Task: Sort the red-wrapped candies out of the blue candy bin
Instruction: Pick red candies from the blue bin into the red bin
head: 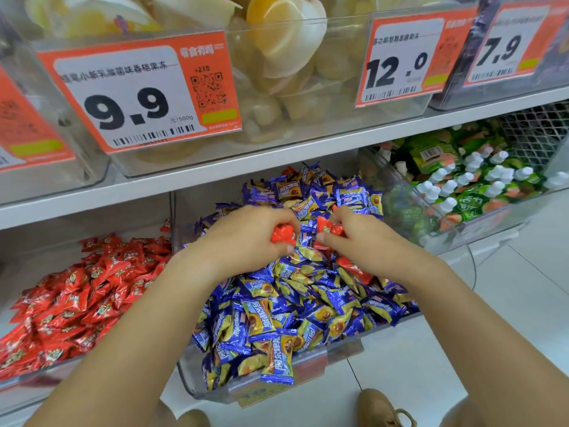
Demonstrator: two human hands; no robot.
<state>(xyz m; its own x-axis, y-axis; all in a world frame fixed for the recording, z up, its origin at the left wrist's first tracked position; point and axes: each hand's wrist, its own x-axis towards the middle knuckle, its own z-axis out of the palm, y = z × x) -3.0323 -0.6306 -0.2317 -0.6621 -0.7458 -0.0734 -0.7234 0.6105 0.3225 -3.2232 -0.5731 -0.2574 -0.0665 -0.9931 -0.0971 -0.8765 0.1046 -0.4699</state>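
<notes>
A clear bin (197, 377) in the middle of the lower shelf is heaped with blue-and-gold wrapped candies (295, 306). Both hands are over the heap near its back. My left hand (246, 238) grips a bunch of red-wrapped candies (281, 237), its fingers curled round them. My right hand (360, 238) pinches another red candy (328, 228) between thumb and fingers. A further red wrapper (354, 268) lies among the blue ones just under my right wrist, and a red one (289, 171) shows at the back of the heap.
To the left stands a bin of red-wrapped candies (80, 291). To the right is a bin of green pouches with white caps (468, 186). The white shelf edge (215, 177) above carries bins of jelly cups with orange price tags (141, 94). White floor tiles and tan shoes (381, 408) lie below.
</notes>
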